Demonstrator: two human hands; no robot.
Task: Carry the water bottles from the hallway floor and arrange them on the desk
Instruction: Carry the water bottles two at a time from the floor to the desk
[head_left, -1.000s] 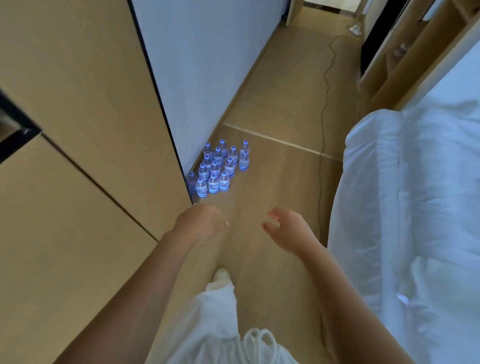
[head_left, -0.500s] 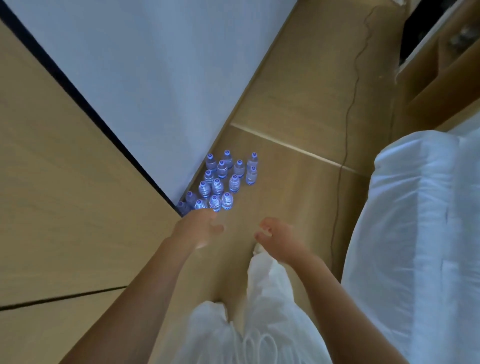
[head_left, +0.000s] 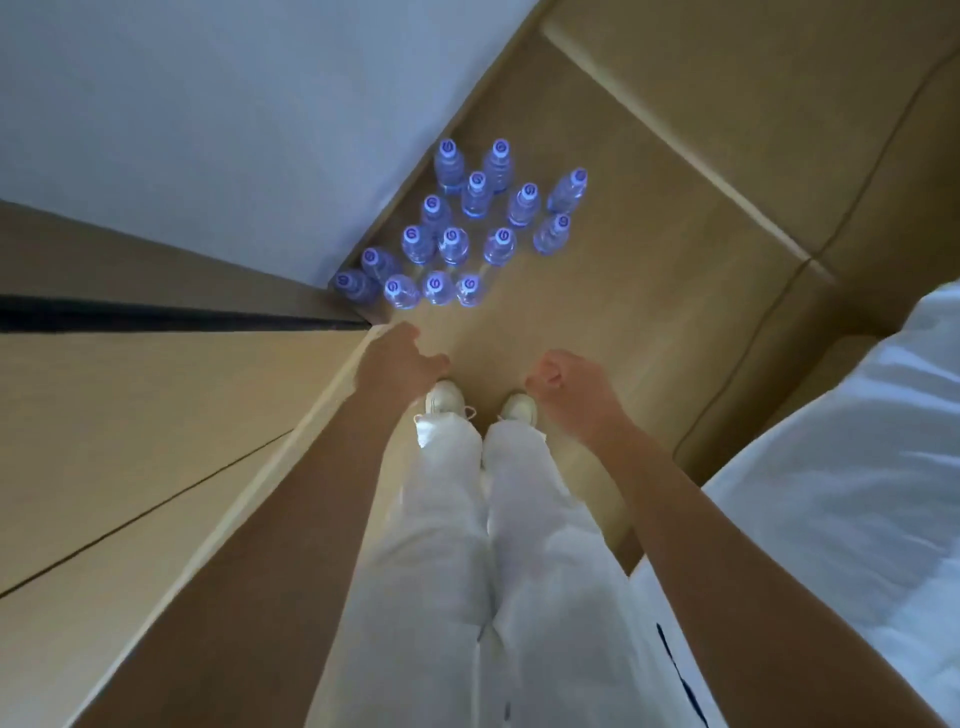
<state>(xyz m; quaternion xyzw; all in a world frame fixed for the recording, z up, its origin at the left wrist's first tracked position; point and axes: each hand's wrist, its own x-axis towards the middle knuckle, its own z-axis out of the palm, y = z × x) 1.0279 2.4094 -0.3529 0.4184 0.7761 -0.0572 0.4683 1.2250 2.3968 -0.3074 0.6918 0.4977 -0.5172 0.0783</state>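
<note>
**Operator:** Clear plastic water bottles (head_left: 457, 228), blue-capped, stand upright in a loose cluster on the wooden hallway floor (head_left: 649, 218), tight against the white wall (head_left: 208, 130) and the corner of the wooden cabinet (head_left: 130, 415). Head view is the only view. I count about fifteen; the two at the near left sit partly tucked behind the cabinet corner.

**Observer:** State of the hands?

**Operator:** My left hand (head_left: 397, 358) hangs above the floor just short of the nearest row, fingers loosely curled, holding nothing. My right hand (head_left: 569, 384) is beside it, fingers curled inward, also empty. Neither touches a bottle. My shoes (head_left: 480, 402) are planted just behind the cluster; the white bed (head_left: 831, 493) lies to my right.

**Observer:** Step in hand?

**Operator:** Reach and first pickup, by my reading. No bottle has left the group, so the task is near its start.

**Observer:** Recommended procedure?

**Operator:** 1. Lower the body; do not stretch the arms. 2. Open both hands wide before contact. 3. Take the near row first, one bottle per hand, gripping around the body below the cap. 4. Lift straight up; the neighbours stand close and would probably topple if brushed sideways.
</note>
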